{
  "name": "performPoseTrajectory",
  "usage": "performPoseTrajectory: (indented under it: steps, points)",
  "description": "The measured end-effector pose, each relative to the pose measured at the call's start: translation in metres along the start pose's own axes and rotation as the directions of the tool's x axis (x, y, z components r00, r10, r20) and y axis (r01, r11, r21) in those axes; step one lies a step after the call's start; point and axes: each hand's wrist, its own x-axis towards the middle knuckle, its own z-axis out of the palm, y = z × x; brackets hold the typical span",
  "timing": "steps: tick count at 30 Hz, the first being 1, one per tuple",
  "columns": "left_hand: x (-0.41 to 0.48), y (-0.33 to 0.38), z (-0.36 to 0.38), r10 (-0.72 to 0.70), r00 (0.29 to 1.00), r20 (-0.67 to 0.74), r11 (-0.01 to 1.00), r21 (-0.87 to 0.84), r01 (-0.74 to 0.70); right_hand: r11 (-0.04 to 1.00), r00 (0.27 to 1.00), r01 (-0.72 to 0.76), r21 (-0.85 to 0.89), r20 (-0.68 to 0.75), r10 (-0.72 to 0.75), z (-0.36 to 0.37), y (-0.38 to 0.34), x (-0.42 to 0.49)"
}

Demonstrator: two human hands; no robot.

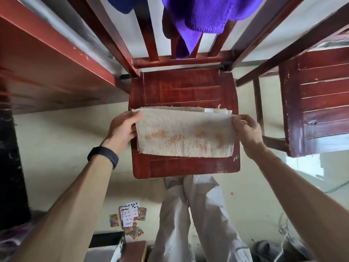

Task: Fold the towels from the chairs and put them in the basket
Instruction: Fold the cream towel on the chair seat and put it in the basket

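A beige towel [185, 133] with faint orange marks lies folded on the seat of a red-brown wooden chair [181, 87] in front of me. My left hand [121, 131] pinches its upper left corner, and my right hand [247, 131] pinches its upper right corner, lifting the top layer slightly off the layer below. A purple towel [204, 16] hangs over the chair's backrest above, with a darker blue one [122, 4] beside it at the top edge. No basket is in view.
A second wooden chair [313, 103] stands close on the right. A long red-brown table edge [56, 53] runs along the left. Playing cards [130, 218] lie scattered on the pale floor near my legs. Dark objects sit at the bottom left and bottom right.
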Motion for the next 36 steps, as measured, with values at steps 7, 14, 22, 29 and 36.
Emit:
performPoseTrajectory:
  steps: [7,14,22,29,36]
  points:
    - [0.044,-0.020,0.007,0.176,0.976,-0.131,0.944,0.304,-0.129,0.972,0.986,0.106,-0.208,-0.103,-0.130,0.024,0.008,0.028]
    - [0.058,-0.025,0.011,0.273,0.943,-0.189,0.862,0.483,-0.153,0.958,0.987,0.047,-0.282,-0.132,-0.087,0.033,0.010,0.039]
    - [0.045,-0.030,0.027,0.529,0.822,-0.213,0.637,0.739,-0.219,0.907,0.949,0.126,-0.403,-0.218,-0.228,0.044,0.015,0.035]
    - [0.018,-0.086,0.071,0.664,0.669,0.333,-0.023,0.904,-0.427,0.377,0.758,0.518,-0.768,0.208,-0.618,0.089,0.049,-0.034]
    - [0.040,-0.118,0.060,0.628,0.739,0.244,-0.034,0.957,-0.287,0.285,0.779,0.490,-0.824,0.267,-0.567,0.080,0.068,0.014]
